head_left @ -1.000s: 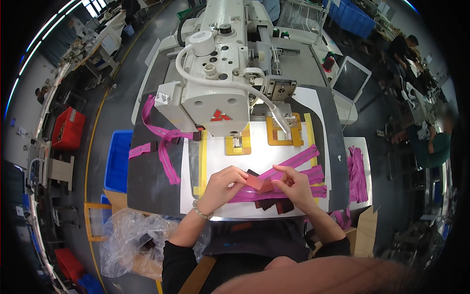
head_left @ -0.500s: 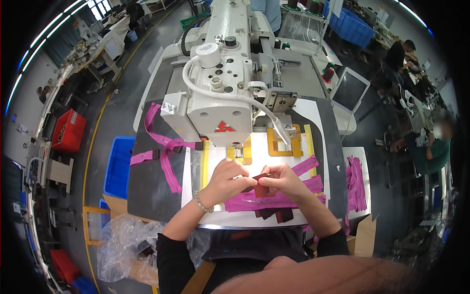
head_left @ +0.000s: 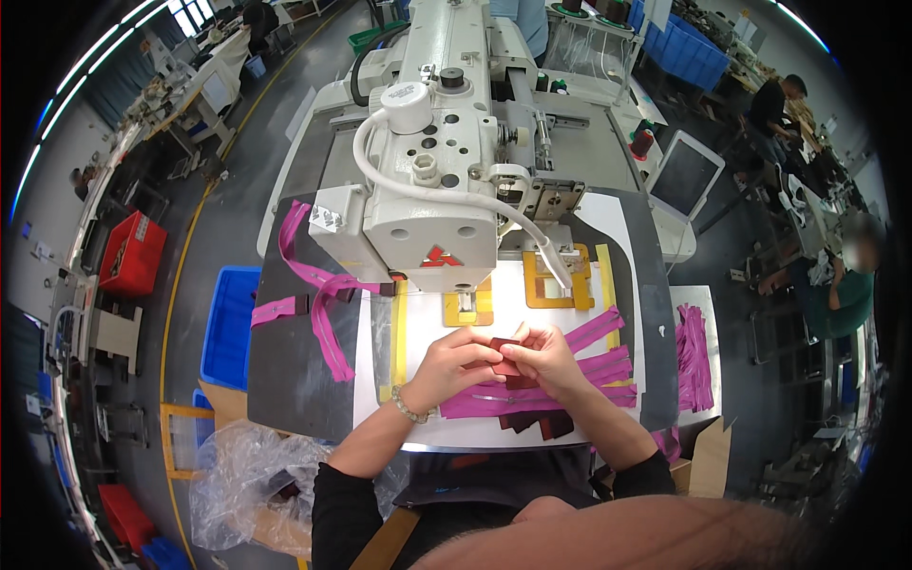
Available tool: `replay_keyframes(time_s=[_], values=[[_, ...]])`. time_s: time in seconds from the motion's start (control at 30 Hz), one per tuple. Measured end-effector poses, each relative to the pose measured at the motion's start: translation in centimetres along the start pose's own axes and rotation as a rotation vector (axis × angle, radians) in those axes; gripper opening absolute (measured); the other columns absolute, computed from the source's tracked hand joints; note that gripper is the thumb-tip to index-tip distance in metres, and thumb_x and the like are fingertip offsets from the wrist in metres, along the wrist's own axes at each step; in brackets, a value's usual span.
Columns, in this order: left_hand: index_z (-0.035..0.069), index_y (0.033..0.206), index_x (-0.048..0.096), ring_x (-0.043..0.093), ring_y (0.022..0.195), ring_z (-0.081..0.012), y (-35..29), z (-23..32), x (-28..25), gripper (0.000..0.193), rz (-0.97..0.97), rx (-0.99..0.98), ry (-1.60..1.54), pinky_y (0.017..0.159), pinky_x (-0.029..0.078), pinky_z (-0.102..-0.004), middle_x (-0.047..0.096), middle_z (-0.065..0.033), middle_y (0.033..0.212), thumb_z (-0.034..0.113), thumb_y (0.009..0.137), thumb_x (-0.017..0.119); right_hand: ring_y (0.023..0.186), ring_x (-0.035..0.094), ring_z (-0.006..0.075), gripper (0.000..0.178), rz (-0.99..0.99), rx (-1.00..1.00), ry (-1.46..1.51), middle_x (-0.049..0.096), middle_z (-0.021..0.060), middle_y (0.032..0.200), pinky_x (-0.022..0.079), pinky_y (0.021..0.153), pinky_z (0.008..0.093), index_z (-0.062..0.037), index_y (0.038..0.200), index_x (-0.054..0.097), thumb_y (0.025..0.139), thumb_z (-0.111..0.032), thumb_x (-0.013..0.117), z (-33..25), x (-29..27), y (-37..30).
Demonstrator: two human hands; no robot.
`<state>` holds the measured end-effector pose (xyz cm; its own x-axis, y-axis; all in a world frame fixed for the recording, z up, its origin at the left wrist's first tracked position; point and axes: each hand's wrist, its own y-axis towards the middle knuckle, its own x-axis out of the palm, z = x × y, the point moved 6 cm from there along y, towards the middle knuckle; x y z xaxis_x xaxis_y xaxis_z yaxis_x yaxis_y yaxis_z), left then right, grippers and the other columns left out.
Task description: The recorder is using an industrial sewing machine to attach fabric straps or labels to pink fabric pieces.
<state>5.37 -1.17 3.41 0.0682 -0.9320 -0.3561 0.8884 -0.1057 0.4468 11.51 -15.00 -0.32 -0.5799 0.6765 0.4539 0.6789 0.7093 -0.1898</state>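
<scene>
Dark-brown flat pieces (head_left: 556,425) laid at near edge, beside long magenta zipper strips (head_left: 475,405). Above strips, dark-red rectangular patch (head_left: 504,369) pinched by right hand (head_left: 548,361); left edge met by curled left hand (head_left: 448,368), firmness of grip not tellable. Patch apparently being sorted or straightened; steady fingertip control seemingly called for next. Beyond, bulky white sewing-machine head (head_left: 427,230) seen.

Free room leftward, machine head (head_left: 410,233) ahead

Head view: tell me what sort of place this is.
Probably a sewing workshop: a white industrial sewing machine stands in the middle, magenta zipper strips lie on its dark worktop, and a dark red thread spool stands to the machine's right.
</scene>
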Motion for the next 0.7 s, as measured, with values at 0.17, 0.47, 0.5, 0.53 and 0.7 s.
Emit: replay_keyframes(time_s=[0.17,0.47,0.5,0.53,0.7], values=[[0.007,0.085,0.07,0.063,0.073,-0.0155,-0.1,0.1,-0.3,0.019,0.072,-0.033,-0.008,0.063,0.052,-0.0263,0.064,-0.0051,0.087,0.006,0.069,0.079,0.05,0.051,0.0055,0.002,0.038,-0.002,-0.104,0.061,0.0033,0.068,0.04,0.048,0.0184,0.0001,0.088,0.062,0.087,-0.001,0.063,0.4,-0.1,-0.4],[0.005,0.074,0.067,0.06,0.07,-0.0146,-0.3,-0.8,-1.7,0.016,0.218,-0.064,-0.064,0.063,0.047,-0.0259,0.063,-0.005,0.076,0.006,0.067,0.081,0.081,0.064,0.0124,0.031,-0.019,-0.022,-0.058,0.063,0.0064,0.094,0.053,0.073,0.024,0.0051,0.114,0.058,0.085,-0.001,0.065,0.3,1.0,-0.4],[0.004,0.074,0.068,0.06,0.071,-0.0143,-0.3,-0.9,-1.6,0.015,0.206,-0.077,-0.065,0.064,0.046,-0.0254,0.063,-0.0046,0.076,0.004,0.066,0.081,0.079,0.064,0.0132,0.032,-0.005,-0.013,-0.024,0.063,0.0076,0.093,0.053,0.072,0.0241,0.0056,0.114,0.057,0.084,-0.001,0.065,0.3,1.2,-0.4],[0.004,0.074,0.068,0.06,0.071,-0.0143,-0.3,-0.8,-1.6,0.015,0.209,-0.08,-0.063,0.064,0.046,-0.0254,0.063,-0.0046,0.076,0.004,0.066,0.081,0.076,0.064,0.014,0.032,0.01,-0.003,0.009,0.063,0.0089,0.092,0.052,0.071,0.0243,0.0061,0.114,0.056,0.083,0.0,0.064,0.3,1.3,-0.4],[0.005,0.072,0.065,0.059,0.067,-0.0151,0.1,-0.7,-1.7,0.018,0.201,-0.065,-0.058,0.061,0.047,-0.0271,0.062,-0.0053,0.073,0.01,0.067,0.082,0.083,0.064,0.0115,0.033,0.025,-0.043,-0.048,0.065,0.0077,0.096,0.053,0.073,0.0223,0.0043,0.116,0.056,0.086,-0.002,0.065,0.4,1.3,-0.4]])
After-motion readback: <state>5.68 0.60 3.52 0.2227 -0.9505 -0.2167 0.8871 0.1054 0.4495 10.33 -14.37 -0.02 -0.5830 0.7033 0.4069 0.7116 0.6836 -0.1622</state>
